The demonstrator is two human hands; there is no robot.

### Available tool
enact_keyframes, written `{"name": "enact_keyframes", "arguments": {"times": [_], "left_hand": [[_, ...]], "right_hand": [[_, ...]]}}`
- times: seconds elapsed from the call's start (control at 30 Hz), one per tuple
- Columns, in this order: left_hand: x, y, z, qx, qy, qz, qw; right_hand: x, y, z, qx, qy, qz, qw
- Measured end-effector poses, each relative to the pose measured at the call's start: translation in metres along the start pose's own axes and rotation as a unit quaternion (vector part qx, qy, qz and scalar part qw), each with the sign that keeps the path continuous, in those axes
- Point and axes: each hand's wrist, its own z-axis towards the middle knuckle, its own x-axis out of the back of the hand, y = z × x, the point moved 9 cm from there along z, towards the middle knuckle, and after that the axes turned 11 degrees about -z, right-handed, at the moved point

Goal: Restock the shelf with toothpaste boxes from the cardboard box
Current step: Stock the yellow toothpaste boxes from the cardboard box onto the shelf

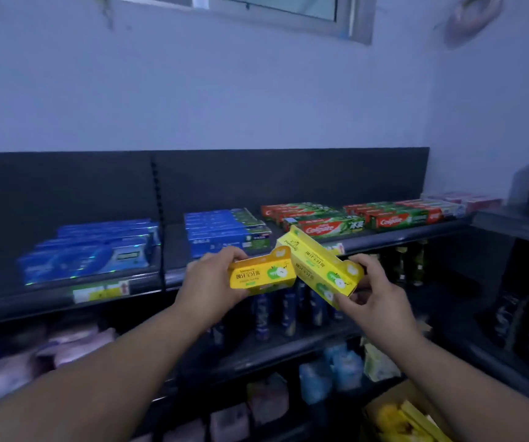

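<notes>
My left hand (212, 282) grips a yellow toothpaste box (261, 272) with a green apple picture, held level in front of the top shelf (174, 275). My right hand (371, 298) grips a second yellow toothpaste box (317, 263), tilted with its far end up and to the left. The two boxes touch at their inner ends. The cardboard box (400, 416), holding more yellow boxes, sits at the bottom right.
On the top shelf lie blue toothpaste boxes (91, 250) at left, more blue ones (225, 231) in the middle, and red and green Colgate boxes (352, 218) at right. Lower shelves hold dark bottles (276, 311) and soft packs (333, 374). A side shelf (518, 224) stands at right.
</notes>
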Motion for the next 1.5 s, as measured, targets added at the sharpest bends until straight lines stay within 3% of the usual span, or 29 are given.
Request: {"name": "enact_keyframes", "arguments": {"times": [0.2, 0.37, 0.67, 0.9, 1.17, 1.5], "left_hand": [[0.147, -0.100, -0.063, 0.054, 0.062, -0.040, 0.996], [0.251, -0.163, -0.125, 0.091, 0.106, -0.012, 0.990], [0.383, -0.247, -0.211, 0.146, 0.185, 0.036, 0.971], [0.443, -0.311, -0.237, 0.191, 0.241, 0.075, 0.949], [0.509, -0.391, -0.198, 0.247, 0.258, 0.168, 0.919], [0.562, -0.521, -0.182, 0.330, 0.266, 0.204, 0.882]], "right_hand": [[-0.074, -0.155, -0.011, 0.071, -0.043, 0.053, 0.995], [-0.127, -0.276, -0.033, 0.133, -0.078, 0.096, 0.983], [-0.214, -0.437, -0.062, 0.214, -0.137, 0.122, 0.959], [-0.270, -0.525, -0.056, 0.271, -0.163, 0.131, 0.940], [-0.341, -0.596, 0.005, 0.316, -0.186, 0.142, 0.919], [-0.444, -0.663, 0.057, 0.362, -0.251, 0.115, 0.890]]}}
